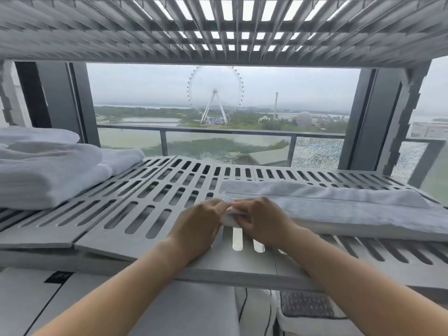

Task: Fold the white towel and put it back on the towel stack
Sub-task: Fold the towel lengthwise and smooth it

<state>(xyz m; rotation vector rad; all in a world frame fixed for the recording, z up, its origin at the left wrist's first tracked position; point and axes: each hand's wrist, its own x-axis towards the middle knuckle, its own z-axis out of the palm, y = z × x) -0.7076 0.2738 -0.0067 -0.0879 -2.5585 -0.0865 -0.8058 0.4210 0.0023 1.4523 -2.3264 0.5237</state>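
I can see a small black label (59,277) on the pale surface below the shelf at lower left, but its writing is too blurred for me to read. My left hand (197,226) and right hand (260,220) meet at the middle of the slatted grey shelf (135,202), and both are pinched narrow on the same near-left corner of the white towel (339,204); a small folded bit of white cloth shows between the 2 sets of fingers. Neither grip holds anything else. The towel lies flat on the right half of the shelf, its long axis running left to right, from my hands out to the shelf's right edge, with 1 lengthwise fold laid over the far side. The towel stack (46,170) sits at the left end of the same shelf, well apart from the towel, with slatted shelf showing between them. Beyond the shelf, through the window, a Ferris wheel (215,93) stands under a grey sky.
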